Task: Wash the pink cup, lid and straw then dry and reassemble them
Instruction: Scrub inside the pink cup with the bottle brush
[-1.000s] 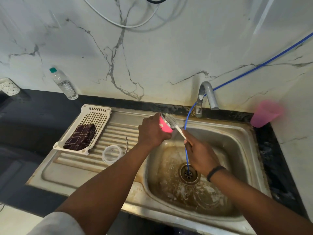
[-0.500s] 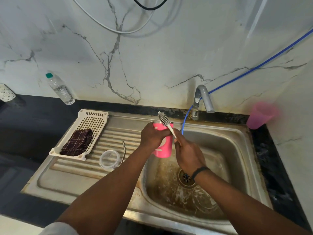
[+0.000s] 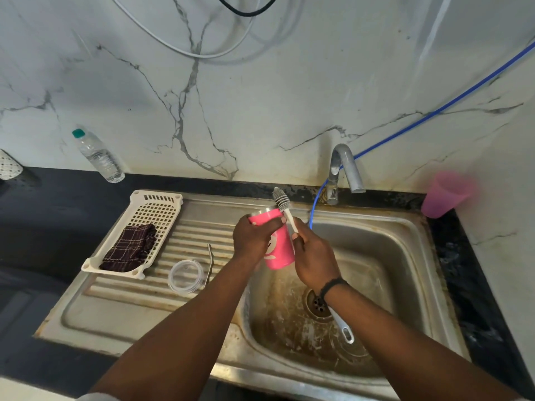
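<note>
You've drawn the brush (image 3: 281, 198) out of the pink cup (image 3: 276, 244), left hand (image 3: 252, 240) and right hand (image 3: 314, 260) each clamped on theirs (lid (image 3: 186, 275) and straw (image 3: 210, 263) look unwashed; drying, reassembly remain)

Both arms reach in from the bottom, meeting over the middle. Left hand (image 3: 253, 238) has its fingers curled round what it's holding, thumb across the front. Right hand (image 3: 314, 256) is pinching something thin up near the fingertips — dark band on that wrist.
</note>
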